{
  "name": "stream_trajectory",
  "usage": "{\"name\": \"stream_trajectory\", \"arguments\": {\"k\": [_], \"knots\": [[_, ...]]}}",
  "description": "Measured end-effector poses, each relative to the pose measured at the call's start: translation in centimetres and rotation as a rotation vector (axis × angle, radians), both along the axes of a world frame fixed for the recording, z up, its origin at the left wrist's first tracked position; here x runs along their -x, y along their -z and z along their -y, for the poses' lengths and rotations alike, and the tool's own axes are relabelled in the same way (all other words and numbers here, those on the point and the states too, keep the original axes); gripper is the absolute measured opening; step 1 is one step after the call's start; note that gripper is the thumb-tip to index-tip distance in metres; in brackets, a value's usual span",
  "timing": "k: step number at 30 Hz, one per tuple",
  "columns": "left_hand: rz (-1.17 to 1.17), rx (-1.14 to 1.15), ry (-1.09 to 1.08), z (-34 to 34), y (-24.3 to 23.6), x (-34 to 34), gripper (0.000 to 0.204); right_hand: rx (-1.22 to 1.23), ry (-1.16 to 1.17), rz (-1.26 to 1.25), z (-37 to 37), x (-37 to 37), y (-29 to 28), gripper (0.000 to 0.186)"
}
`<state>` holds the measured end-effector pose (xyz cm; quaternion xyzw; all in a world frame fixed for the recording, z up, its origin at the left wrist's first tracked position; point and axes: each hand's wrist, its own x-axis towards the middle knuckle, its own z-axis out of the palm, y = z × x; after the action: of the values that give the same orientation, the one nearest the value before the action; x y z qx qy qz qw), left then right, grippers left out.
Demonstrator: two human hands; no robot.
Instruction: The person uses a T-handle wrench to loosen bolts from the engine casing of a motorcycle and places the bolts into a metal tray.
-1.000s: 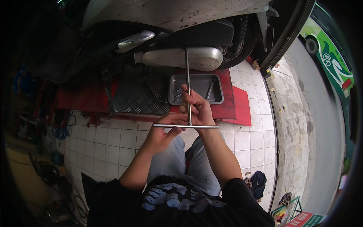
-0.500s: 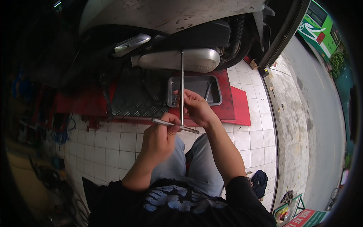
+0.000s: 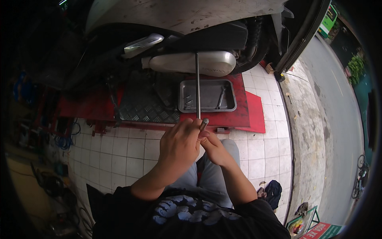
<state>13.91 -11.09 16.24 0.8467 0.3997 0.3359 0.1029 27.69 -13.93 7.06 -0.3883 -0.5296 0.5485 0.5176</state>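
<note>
A long steel T-handle wrench reaches from my hands to the silver engine-side cover of a motorbike, its far tip against the cover. My left hand is wrapped round the crossbar, one end of which sticks out beside the fingers. Close against it, my right hand is closed at the same handle, its fingers partly hidden. Beneath the shaft lies a grey metal tray holding a small wrench on the right and several bolts on the left.
The tray sits on a red lift platform with a dark tread plate. White floor tiles lie between it and me. Blue hose is coiled at the left. A street runs along the right.
My right hand has come down from the wrench's shaft to the handle beside my left hand. The crossbar has turned, and one end now points up toward me.
</note>
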Motion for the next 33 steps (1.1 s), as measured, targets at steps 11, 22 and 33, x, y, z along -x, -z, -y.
{"name": "stream_trajectory", "arguments": {"k": [11,22,33], "knots": [[0.717,0.859,0.351,-6.1,4.8,1.2,0.052,0.004,0.207,0.2,0.1,-1.3,0.0,0.044],[0.218,-0.223,0.193,-0.8,-0.3,5.7,0.034,-0.275,0.517,0.579,0.6,-1.5,-5.1,0.019],[0.013,-0.053,0.014,-0.6,4.4,1.5,0.048,-0.222,0.639,0.125,1.5,-1.2,-6.2,0.017]]}}
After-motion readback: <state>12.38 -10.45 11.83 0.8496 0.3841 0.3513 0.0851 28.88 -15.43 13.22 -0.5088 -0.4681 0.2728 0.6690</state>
